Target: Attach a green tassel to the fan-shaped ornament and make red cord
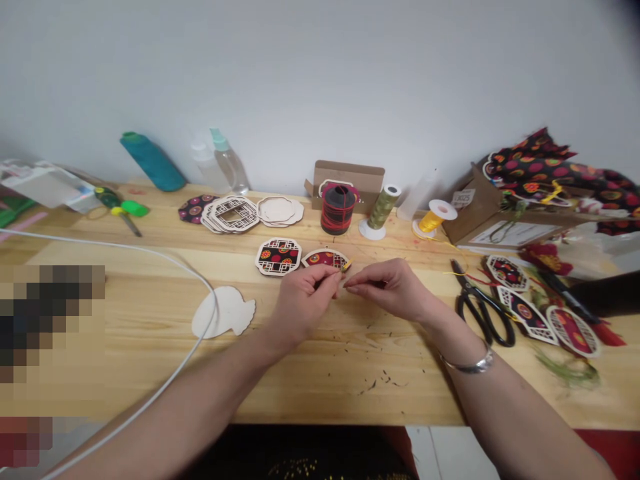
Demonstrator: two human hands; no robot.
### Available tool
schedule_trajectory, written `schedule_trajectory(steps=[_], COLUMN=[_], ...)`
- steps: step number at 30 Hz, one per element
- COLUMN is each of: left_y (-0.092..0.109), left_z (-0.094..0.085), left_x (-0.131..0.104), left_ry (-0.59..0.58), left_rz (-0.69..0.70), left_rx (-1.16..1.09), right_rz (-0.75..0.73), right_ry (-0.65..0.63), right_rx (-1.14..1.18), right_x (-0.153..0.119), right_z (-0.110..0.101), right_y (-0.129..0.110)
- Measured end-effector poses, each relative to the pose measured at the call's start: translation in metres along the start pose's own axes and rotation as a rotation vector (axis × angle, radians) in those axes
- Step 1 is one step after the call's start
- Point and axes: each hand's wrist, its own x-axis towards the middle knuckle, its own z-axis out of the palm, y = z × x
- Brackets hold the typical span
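Observation:
My left hand (310,293) is closed in a pinch, with a short bit of yellow thread (346,265) showing at its fingertips. Close beside it, my right hand (385,287) also pinches, thumb against fingers; whatever is between them is too small to make out. Just behind the fingers lies a leaf-shaped wooden ornament (325,257) with dark red patterned cloth, partly hidden by my left hand. Left of that is an octagonal lattice ornament (279,257) with floral cloth. A plain pale wooden cutout (220,312) rests further left, crossed by a white cable (165,253).
Black scissors (483,303) and finished ornaments (573,330) lie to the right, before a cardboard box (475,213) of cloth. Along the wall stand a red-and-black thread spool (337,210), a green spool (384,208), a yellow spool (435,217) and lattice pieces (233,215).

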Motion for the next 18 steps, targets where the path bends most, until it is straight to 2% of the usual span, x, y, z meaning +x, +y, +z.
schedule_trajectory(steps=[10, 14, 18], left_y=[-0.012, -0.012, -0.007], left_z=[0.003, 0.003, 0.002], left_x=[-0.002, -0.003, -0.005], left_ry=[0.033, -0.084, -0.241], left_rz=[0.169, 0.246, 0.254], left_rx=[0.220, 0.278, 0.233], right_rz=[-0.273, -0.307, -0.270], right_ry=[0.047, 0.083, 0.078], right_rx=[-0.276, -0.353, -0.366], right_x=[-0.005, -0.006, -0.005], right_z=[-0.001, -0.003, -0.010], right_y=[-0.007, -0.009, -0.010])
